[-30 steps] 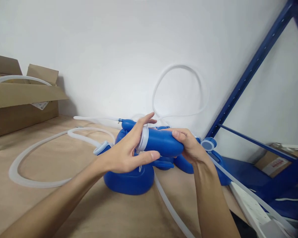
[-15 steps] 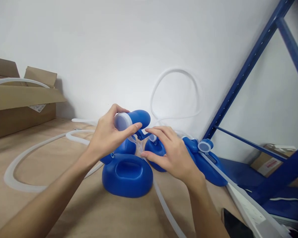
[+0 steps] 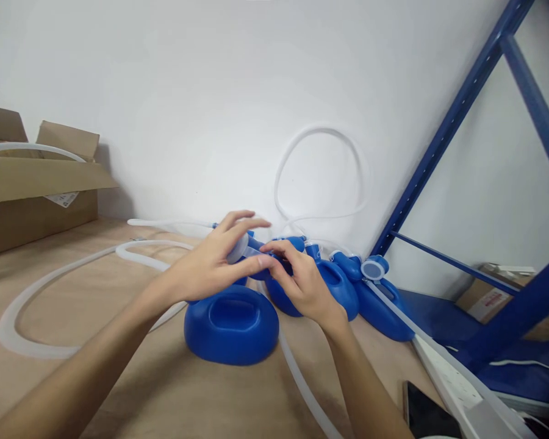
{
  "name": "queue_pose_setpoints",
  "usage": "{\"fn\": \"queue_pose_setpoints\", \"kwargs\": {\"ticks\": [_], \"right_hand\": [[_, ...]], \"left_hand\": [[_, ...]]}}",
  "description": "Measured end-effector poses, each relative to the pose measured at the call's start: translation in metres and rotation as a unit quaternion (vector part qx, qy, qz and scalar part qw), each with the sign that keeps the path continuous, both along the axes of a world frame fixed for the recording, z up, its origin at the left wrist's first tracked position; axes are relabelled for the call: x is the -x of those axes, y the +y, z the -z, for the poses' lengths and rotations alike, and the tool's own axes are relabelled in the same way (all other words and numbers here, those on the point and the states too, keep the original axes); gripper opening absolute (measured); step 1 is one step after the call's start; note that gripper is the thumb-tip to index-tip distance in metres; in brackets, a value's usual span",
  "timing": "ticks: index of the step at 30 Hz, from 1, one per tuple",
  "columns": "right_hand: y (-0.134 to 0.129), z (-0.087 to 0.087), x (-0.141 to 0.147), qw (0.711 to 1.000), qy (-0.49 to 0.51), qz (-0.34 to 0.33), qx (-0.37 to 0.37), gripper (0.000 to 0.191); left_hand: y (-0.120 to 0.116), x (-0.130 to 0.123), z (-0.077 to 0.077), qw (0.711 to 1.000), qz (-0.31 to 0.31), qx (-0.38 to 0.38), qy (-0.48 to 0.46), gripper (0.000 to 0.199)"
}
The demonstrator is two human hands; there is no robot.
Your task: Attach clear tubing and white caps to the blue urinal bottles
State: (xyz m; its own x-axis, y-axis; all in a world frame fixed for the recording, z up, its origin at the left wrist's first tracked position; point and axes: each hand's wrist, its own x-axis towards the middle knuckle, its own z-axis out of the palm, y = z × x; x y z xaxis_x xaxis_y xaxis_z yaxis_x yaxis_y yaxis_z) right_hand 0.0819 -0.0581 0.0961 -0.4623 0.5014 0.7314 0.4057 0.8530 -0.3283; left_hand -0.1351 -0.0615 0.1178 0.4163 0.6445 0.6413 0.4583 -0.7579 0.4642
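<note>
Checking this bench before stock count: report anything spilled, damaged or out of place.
No spill or damage shows. Clear tubing sprawls in loose loops over the wooden benchtop, and one loop rides up the wall. A dark phone lies at the bench's edge.

Left hand (image 3: pixel 210 265) and right hand (image 3: pixel 302 283) gripping blue bottle (image 3: pixel 256 251), wooden tabletop (image 3: pixel 73 378)

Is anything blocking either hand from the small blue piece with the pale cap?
Nothing visible does. The left hand already pinches the small blue plastic piece with the translucent pale cap, and the right hand touches its blue end. The large blue plastic container sits below them, apart from the grip.
</note>
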Motion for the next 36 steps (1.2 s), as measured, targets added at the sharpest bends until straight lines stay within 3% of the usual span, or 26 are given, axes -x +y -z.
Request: {"fn": "queue_pose_setpoints", "kwargs": {"ticks": [2, 6, 14, 20, 23, 28, 36], "right_hand": [[0.0016, 0.001, -0.001, 0.999, 0.041, 0.002, 0.033, 0.017], [0.0017, 0.0023, -0.001, 0.99, 0.081, -0.029, 0.11, 0.021], [0.0042, 0.006, 0.0023, 0.965, 0.111, -0.102, 0.215, 0.03], [-0.0011, 0.0015, -0.0001, 0.965, 0.111, -0.1, 0.215, 0.028], [-0.0035, -0.0004, -0.0016, 0.968, 0.102, -0.109, 0.203, 0.021], [-0.0031, 0.0019, 0.0001, 0.979, 0.103, -0.068, 0.161, 0.013], [0.0017, 0.0058, -0.0015, 0.97, 0.125, -0.089, 0.189, 0.015]], "left_hand": [[-0.0004, 0.0009, 0.0002, 0.999, 0.045, 0.013, 0.028, 0.04], [-0.0011, -0.001, 0.0015, 0.999, 0.047, 0.011, -0.002, 0.027], [0.0007, -0.0031, 0.0032, 0.997, 0.063, 0.036, -0.035, 0.038], [0.0038, -0.0023, 0.0043, 0.997, 0.054, -0.01, -0.05, 0.021], [0.0025, -0.0036, 0.0054, 0.998, 0.043, -0.033, -0.031, 0.022], [0.0035, -0.0036, 0.0074, 0.998, 0.038, -0.055, -0.015, 0.022], [0.0018, 0.0001, 0.0086, 0.988, 0.034, -0.145, 0.036, 0.021]]}}
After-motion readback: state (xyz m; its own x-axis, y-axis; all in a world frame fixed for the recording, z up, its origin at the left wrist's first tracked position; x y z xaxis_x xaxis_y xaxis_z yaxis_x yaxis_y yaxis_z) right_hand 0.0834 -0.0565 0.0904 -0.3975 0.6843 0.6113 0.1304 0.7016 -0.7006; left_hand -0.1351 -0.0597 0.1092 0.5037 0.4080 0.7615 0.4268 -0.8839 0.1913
